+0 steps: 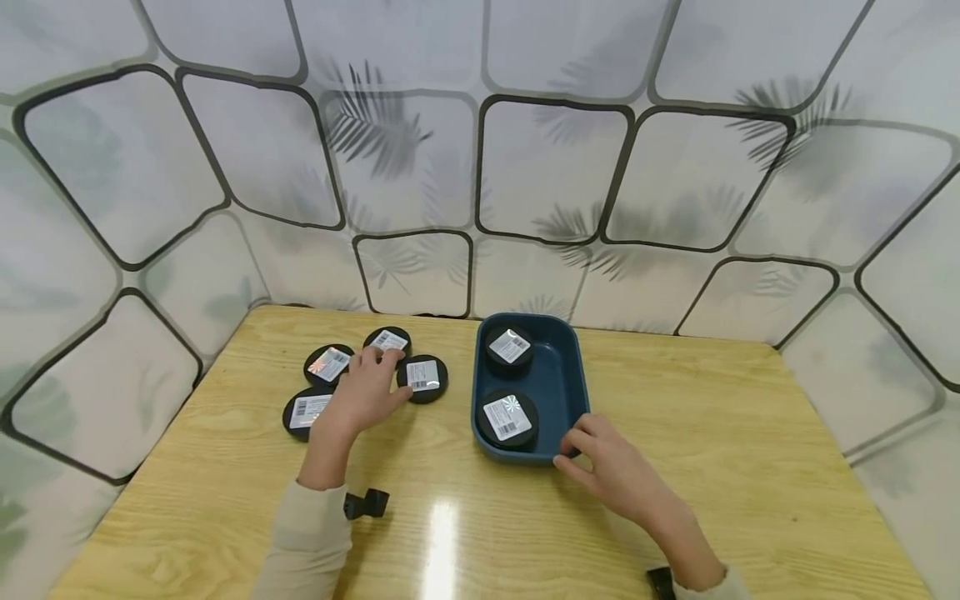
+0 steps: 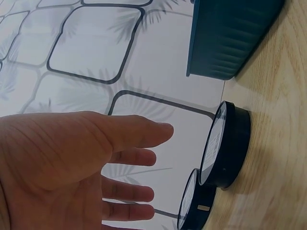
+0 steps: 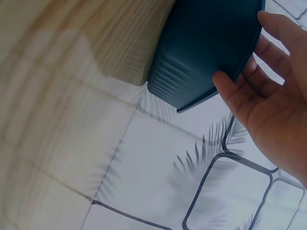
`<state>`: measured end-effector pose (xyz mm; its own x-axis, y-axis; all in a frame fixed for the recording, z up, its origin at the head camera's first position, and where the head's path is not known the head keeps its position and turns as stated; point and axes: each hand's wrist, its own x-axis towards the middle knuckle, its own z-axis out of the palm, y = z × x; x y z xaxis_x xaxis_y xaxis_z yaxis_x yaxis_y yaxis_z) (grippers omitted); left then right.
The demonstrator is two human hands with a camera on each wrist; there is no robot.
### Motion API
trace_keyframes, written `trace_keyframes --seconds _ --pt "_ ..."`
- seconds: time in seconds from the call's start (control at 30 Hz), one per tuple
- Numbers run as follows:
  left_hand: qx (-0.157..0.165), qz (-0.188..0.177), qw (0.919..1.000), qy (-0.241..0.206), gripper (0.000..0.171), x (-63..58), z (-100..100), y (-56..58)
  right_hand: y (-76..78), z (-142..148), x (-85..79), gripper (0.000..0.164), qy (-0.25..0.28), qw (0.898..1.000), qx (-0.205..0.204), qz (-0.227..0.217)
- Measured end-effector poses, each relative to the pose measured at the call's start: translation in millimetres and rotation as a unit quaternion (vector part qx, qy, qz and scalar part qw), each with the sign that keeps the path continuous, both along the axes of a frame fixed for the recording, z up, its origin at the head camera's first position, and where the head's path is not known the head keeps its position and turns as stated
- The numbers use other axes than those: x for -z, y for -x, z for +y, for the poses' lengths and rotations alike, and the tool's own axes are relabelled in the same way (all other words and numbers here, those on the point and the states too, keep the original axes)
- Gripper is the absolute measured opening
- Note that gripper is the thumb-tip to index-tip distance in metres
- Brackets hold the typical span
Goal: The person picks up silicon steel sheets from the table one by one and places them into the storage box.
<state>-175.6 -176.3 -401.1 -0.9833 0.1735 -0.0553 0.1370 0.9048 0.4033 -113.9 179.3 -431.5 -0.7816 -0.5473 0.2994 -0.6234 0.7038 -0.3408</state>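
Observation:
My left hand [image 1: 363, 396] hovers with spread fingers over a cluster of round black containers with white labels. One container [image 1: 427, 381] lies by its thumb, and another [image 1: 386, 338] is partly behind the fingers. Left of the hand are a third container [image 1: 324, 364] and a fourth [image 1: 296, 414]. In the left wrist view nothing is between the fingers, and a container [image 2: 229, 148] stands a little apart from them. My right hand [image 1: 615, 471] grips the near right corner of a dark blue bin [image 1: 555, 379], fingers over its rim.
Inside the bin, along its left side, lie two more labelled black containers, a far one [image 1: 510, 348] and a near one [image 1: 507, 419]. Everything stands on a light wooden table [image 1: 720, 433]. A patterned wall covering [image 1: 555, 167] rises behind the table and at its sides.

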Motion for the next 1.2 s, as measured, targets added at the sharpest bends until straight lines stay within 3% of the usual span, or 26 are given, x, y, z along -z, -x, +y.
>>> trace_keyframes --seconds 0.63,1.2 --pt "-0.018 -0.06 0.998 0.01 0.065 1.7 1.8 -2.8 -0.4 1.6 -0.5 0.013 -0.005 1.0 -0.007 0.003" --pt "-0.004 -0.057 0.9981 0.025 0.07 14.3 2.1 0.4 -0.8 2.1 1.3 0.013 -0.008 1.0 -0.005 0.016"
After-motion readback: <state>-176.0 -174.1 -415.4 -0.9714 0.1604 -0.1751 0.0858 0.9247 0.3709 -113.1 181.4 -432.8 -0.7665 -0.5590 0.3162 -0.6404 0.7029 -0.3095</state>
